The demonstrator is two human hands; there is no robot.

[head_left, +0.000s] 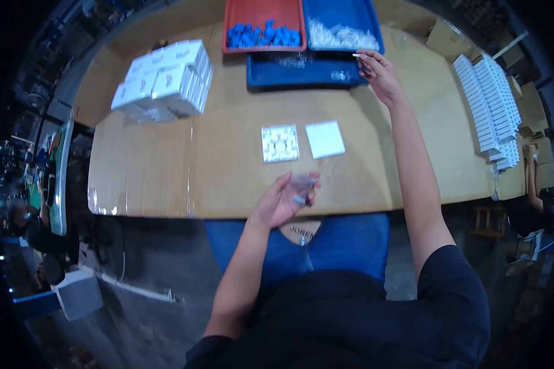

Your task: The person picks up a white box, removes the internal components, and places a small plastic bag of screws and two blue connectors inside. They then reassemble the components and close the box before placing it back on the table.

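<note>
My left hand (278, 202), palm up at the table's near edge, is closed on a small clear plastic bag (303, 182). Something small and pale shows at the bag's lower end. Over the right end of a lower blue tray (268, 75), my right hand (383, 77) pinches a small white piece (356, 55) between its fingertips. Just beyond that hand is a blue bin (380, 31) with a heap of small white pieces (341, 37). Between the hands lie a white square panel with a grey pattern (280, 143) and a plain white square panel (325, 139).
A red bin (229, 24) with blue pieces (266, 35) stands at the back. Stacked white boxes (166, 80) occupy the left, and long rows of white boxes (489, 104) the right. Other people are at both sides. A blue chair (351, 246) is against the table (141, 166).
</note>
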